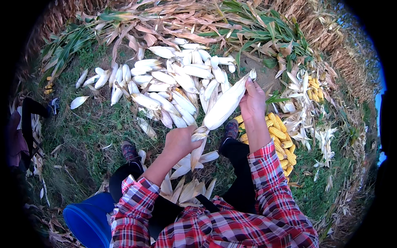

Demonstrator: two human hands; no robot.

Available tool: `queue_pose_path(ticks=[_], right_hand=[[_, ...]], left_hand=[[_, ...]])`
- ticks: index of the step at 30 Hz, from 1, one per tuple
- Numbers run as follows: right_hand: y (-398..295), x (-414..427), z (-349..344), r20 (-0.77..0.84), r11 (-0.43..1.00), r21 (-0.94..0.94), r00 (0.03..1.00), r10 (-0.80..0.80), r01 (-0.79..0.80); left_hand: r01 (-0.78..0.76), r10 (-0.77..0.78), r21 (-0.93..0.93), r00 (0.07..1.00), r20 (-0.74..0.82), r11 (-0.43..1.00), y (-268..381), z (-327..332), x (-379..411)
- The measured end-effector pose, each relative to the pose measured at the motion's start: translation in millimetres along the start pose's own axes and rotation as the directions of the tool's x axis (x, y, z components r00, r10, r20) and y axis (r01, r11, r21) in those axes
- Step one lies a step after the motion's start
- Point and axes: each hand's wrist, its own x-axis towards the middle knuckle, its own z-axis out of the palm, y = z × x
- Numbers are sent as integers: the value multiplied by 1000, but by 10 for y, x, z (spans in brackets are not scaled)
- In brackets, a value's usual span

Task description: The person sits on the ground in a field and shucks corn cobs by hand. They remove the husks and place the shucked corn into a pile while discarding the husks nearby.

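Note:
Between my hands is an ear of corn in its pale husk [225, 107], tilted up to the right. My left hand [181, 139] is closed around its lower end, where some husk leaves hang down. At the upper tip, my right hand [252, 96] pinches the husk between thumb and fingers. Beyond the ear lies a heap of unhusked corn ears [164, 77] on the grass. Bare yellow cobs [280, 136] are piled beside my right forearm, which hides part of them. Stripped husks [189, 189] lie between my legs.
A blue plastic bucket [86, 220] is at my lower left. Cut corn stalks and leaves [186, 24] form a band behind the heap. Loose husks [297, 114] and a smaller pile of yellow cobs [314, 89] are at the right. Part of another person [20, 133] shows at the left edge.

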Motion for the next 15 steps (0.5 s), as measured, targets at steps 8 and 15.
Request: queue_pose_path(ticks=[8,15], right_hand=[[547,-656,268,337,773,-569,778,530,-281],[512,-464,153,364,657,-753,823,436,-15]], left_hand=[[2,-72,-281,968,-241,960,27,-37,36],[-16,7,-909,1000,-14,416,-43,-294,-71]])
